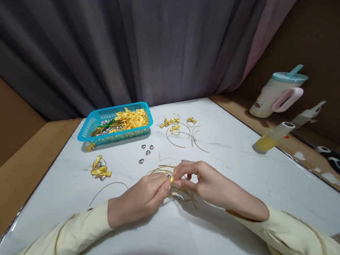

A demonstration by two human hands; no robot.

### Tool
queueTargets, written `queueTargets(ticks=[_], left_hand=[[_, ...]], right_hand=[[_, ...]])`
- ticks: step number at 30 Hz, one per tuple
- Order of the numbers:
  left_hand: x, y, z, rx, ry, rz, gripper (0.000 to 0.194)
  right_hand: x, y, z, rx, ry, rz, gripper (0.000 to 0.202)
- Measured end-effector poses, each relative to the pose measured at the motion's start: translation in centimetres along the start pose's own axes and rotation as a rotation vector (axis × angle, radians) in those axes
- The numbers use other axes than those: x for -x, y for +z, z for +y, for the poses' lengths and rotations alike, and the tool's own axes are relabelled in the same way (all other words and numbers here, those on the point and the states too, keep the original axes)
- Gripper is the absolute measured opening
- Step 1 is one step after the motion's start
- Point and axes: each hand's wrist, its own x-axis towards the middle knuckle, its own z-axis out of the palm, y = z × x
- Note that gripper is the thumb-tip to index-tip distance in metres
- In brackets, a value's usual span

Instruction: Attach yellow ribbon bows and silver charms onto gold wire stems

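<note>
Small glossy yellow ribbon piece (171, 180), pinched between the fingertips of the left hand (142, 195) and right hand (208, 179), which nearly meet over mid-worktop (179, 230). Around it: thin, curved golden wires (165, 166). Beyond: four rounded, shiny silvery beads (148, 153). Farther back: turquoise perforated plastic basket (101, 141), holding satiny yellow bows (132, 118). Worktop is smooth, white, faintly veined. Right: translucent bottle (268, 140), yellow liquid inside; pale cup (267, 100), pink looped handle (288, 99). Rear: dark pleated curtain (151, 46).

Bows (136, 118) in basket (120, 137), left rear; tumbler (267, 95) behind bottle (273, 136), right.
</note>
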Motion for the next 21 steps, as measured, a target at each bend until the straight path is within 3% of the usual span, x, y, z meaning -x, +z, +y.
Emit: queueTargets(ticks=[11, 21], left_hand=[[-0.11, 0.48, 0.15, -0.102, 0.031, 0.054, 0.022], [0.20, 0.34, -0.61, -0.076, 0.132, 0.109, 0.030]], right_hand=[[0.00, 0.11, 0.11, 0.049, 0.012, 0.016, 0.014], [0.00, 0.03, 0.01, -0.020, 0.059, -0.012, 0.014]])
